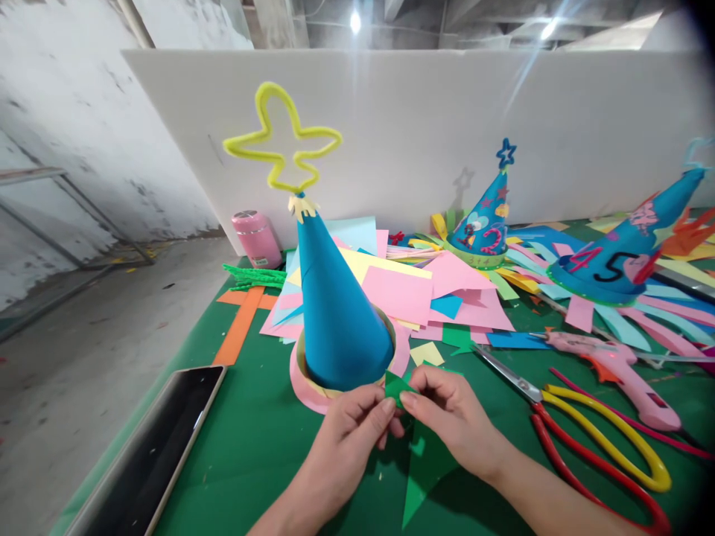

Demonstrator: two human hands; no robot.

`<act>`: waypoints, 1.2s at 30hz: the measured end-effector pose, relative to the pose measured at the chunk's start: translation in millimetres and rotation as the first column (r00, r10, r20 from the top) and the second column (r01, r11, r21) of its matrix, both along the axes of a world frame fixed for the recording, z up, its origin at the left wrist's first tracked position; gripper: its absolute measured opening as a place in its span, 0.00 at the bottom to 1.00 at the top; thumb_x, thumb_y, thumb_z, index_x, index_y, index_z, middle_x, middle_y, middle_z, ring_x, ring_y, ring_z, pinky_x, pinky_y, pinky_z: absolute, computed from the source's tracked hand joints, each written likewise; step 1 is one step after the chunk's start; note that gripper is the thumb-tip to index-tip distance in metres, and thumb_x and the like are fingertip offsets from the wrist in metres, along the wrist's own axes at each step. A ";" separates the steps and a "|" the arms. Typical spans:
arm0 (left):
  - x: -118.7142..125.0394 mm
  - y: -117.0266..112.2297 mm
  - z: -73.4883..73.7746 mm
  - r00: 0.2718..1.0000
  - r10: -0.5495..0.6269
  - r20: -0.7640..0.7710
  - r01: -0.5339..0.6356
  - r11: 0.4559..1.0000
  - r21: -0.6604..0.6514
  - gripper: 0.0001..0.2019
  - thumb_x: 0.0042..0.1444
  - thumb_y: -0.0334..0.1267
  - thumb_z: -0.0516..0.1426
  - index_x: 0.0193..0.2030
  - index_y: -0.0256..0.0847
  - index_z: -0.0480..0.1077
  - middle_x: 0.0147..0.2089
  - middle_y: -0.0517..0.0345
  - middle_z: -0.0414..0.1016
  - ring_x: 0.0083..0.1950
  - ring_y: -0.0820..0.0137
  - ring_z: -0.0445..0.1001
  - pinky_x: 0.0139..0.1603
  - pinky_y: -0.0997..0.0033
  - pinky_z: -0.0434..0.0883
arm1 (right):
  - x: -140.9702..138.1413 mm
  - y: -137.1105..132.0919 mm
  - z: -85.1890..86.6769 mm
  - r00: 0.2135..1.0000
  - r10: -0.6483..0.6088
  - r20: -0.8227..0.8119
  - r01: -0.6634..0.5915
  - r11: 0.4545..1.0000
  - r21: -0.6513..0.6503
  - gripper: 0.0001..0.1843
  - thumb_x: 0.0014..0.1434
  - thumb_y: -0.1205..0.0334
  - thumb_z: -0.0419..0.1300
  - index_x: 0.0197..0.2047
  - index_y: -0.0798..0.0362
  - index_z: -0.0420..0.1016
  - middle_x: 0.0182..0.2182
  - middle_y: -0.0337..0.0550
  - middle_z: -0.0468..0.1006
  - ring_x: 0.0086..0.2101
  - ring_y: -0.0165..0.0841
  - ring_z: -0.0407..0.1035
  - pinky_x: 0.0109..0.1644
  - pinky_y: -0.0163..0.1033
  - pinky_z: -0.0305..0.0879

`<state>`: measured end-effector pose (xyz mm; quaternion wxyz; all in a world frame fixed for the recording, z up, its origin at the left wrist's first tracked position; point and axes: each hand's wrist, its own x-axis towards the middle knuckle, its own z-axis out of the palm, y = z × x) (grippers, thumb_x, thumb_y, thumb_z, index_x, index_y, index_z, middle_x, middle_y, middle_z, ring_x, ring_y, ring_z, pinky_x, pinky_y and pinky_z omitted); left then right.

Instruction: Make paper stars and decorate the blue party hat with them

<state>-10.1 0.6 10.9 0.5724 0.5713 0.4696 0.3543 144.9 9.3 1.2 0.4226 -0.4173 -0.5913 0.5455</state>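
Observation:
My left hand (360,424) and my right hand (447,417) meet near the front middle of the table, both pinching a small piece of green paper (398,385) between thumbs and fingers. Just behind them stands a blue paper cone hat (340,313) with a pink brim (299,383). A yellow pipe-cleaner shape (271,156) rises from its tip, above a cream paper fringe (303,207). Below my right hand lies a pointed piece of green paper (424,469) on the green tabletop. Scissors (558,413) with red and yellow handles lie to the right, blades apart.
A phone (161,439) lies at the left, near orange paper strips (241,327) and green pipe cleaners (254,278). A pink cup (257,238) and paper sheets (396,294) are behind. Rightward are a pink glue gun (617,365) and decorated hats (483,223). A white board (402,134) stands behind.

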 end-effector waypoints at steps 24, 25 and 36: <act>3.6 0.6 1.2 0.975 0.120 0.187 -0.109 0.992 -0.067 0.08 0.47 0.37 0.59 0.23 0.36 0.69 0.21 0.62 0.65 0.25 0.75 0.60 0.26 0.76 0.58 | 3.2 -1.7 6.6 0.973 -0.019 0.231 -0.049 0.957 0.286 0.02 0.55 0.66 0.55 0.31 0.53 0.67 0.25 0.36 0.67 0.26 0.27 0.60 0.29 0.30 0.58; 3.6 0.9 1.1 0.975 0.119 0.188 -0.109 0.992 -0.063 0.07 0.47 0.37 0.59 0.23 0.36 0.69 0.22 0.62 0.65 0.25 0.75 0.61 0.26 0.76 0.59 | 3.7 -1.3 6.4 0.973 -0.020 0.230 -0.048 0.957 0.288 0.01 0.55 0.66 0.55 0.31 0.53 0.67 0.25 0.36 0.67 0.26 0.27 0.60 0.29 0.30 0.58; 4.6 -0.9 -2.9 0.846 0.181 0.501 0.057 0.905 -0.423 0.11 0.51 0.38 0.51 0.23 0.35 0.69 0.21 0.58 0.67 0.24 0.71 0.67 0.23 0.74 0.60 | 16.6 5.0 -6.0 0.956 -0.159 0.247 -0.053 0.734 0.678 0.14 0.54 0.73 0.55 0.42 0.47 0.73 0.28 0.41 0.68 0.30 0.30 0.64 0.30 0.35 0.61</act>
